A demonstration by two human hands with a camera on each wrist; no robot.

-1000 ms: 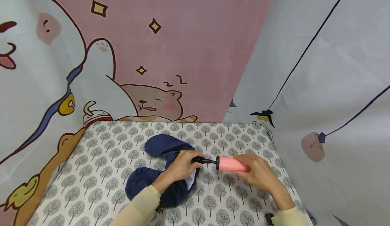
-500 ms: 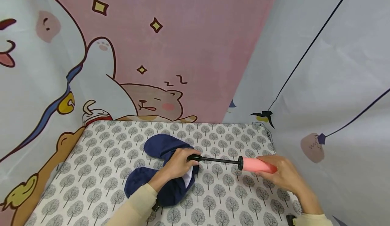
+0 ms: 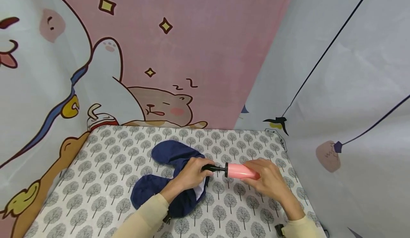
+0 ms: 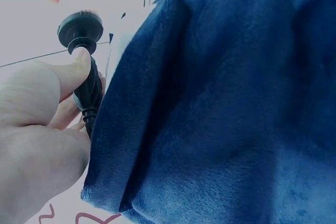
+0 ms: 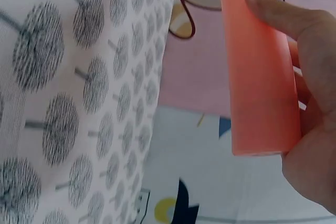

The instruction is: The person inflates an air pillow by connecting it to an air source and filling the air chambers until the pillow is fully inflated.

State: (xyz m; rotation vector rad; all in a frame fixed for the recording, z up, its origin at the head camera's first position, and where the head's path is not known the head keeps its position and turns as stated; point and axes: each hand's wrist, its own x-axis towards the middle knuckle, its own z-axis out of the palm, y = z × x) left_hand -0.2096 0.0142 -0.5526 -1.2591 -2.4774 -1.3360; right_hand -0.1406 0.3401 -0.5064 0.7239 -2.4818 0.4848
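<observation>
The pink-and-black hand pump (image 3: 241, 171) is held above the tabletop (image 3: 221, 227), right of its middle, lying crosswise between the left and right edges. Its pink barrel (image 5: 262, 82) stands close to the black handle (image 4: 89, 90), with only a short length of rod (image 3: 220, 169) exposed. The left hand (image 3: 191, 174) is curled round the handle, thumb laid along it; the right hand (image 3: 267, 179) has its grip wrapped about the barrel, thumb on one face. Beneath and beside the left hand lies a navy plush cushion (image 3: 171, 151), apparently a U-shaped neck pillow, left of the pump, its two lobes toward the left edge and the upper one nearer the far edge. A white patch (image 3: 200, 191) shows on the side facing the pump. Whether the pump's tapered end is seated in a valve cannot be confirmed; plush covers it. The step in hand is judged to be pumping air into the cushion, close to the end of an inward stroke. A further stroke would call for the left hand to hold steady at the cushion while the right draws the barrel straight toward the right edge, then presses back without levering the nozzle sideways.
</observation>
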